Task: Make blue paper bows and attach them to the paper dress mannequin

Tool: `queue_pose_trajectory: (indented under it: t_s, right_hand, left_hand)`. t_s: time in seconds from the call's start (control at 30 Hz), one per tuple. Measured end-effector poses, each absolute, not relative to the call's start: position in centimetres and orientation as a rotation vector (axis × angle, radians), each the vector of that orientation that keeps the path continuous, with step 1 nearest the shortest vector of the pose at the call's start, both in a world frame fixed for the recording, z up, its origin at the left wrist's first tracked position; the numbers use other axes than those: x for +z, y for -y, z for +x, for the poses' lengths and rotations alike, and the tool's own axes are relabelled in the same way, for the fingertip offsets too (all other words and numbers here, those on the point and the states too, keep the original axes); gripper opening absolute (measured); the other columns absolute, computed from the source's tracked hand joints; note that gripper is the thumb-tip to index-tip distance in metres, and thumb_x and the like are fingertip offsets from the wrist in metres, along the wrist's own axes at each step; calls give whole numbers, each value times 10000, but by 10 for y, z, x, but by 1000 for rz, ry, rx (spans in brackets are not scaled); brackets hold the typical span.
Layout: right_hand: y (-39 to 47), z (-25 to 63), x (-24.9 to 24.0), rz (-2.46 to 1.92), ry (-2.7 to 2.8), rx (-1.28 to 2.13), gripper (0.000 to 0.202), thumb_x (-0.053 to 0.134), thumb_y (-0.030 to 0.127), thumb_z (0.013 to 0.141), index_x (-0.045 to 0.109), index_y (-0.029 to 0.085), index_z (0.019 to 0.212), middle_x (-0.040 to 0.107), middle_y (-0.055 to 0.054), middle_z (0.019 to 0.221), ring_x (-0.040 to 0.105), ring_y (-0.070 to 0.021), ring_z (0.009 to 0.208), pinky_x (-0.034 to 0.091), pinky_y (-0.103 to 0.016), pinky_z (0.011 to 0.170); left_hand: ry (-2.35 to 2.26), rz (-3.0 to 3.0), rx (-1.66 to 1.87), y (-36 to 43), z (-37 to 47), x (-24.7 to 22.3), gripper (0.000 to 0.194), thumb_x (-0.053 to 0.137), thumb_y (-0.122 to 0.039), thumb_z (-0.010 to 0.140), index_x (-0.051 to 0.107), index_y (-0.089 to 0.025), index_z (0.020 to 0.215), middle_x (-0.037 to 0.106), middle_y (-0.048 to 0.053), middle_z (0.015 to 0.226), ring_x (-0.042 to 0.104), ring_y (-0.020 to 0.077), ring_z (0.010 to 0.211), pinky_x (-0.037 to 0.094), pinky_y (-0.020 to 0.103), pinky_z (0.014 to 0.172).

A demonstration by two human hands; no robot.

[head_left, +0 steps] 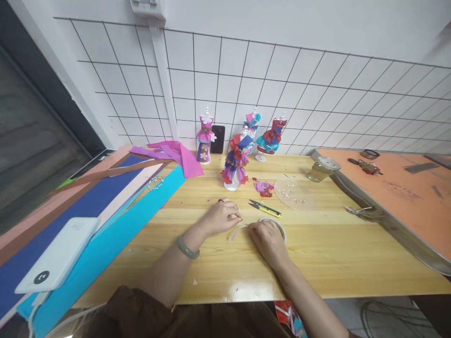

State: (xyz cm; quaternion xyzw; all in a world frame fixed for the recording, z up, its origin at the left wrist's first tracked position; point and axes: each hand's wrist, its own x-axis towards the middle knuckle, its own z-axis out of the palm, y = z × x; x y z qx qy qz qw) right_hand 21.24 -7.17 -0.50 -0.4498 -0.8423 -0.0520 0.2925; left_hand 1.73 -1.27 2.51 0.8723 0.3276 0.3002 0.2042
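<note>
My right hand [269,239] is closed, its fingertips pinching the end of a thin whitish strip of tape [240,228]. It rests over a roll of tape [283,229] that lies on the table and is partly hidden under the hand. To its left, my left hand [221,218] hovers with fingers curled and thumb and index tip together; whatever may be between them is too small to make out. Yellow-and-black thread snips [265,208] lie just beyond both hands. Behind them a small dress form [235,162] stands upright, dressed in red, blue and pink paper-like pieces.
More dressed forms [205,136] and a phone [218,139] stand by the wall. Coloured sheets [148,206], a beaded ring [155,183] and a power bank [58,253] lie left. Scraps [263,188], a clear disc [289,195] and a lidded cup [322,169] are right.
</note>
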Motion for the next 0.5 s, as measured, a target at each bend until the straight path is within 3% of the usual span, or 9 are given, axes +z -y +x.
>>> queue_pose_trajectory:
  t_s: [0.4,0.5]
  right_hand:
    - [71,211,-9,-1252,2179,-101,132,455,205,826,554,162,902,628,-57,744,552,-165,699,392,-295,664]
    - [71,211,-13,-1293,2098,-20,208,459,237,823,523,165,1007,638,-61,786,566,-170,708,425,-298,661]
  left_hand:
    - [-842,2494,704,14,20,21,180,474,-230,778,615,-170,682,581,45,738,487,156,800,347,277,754]
    - [-846,2489,688,15,21,23,178,458,-230,793,598,-165,706,569,42,744,485,150,795,342,273,749]
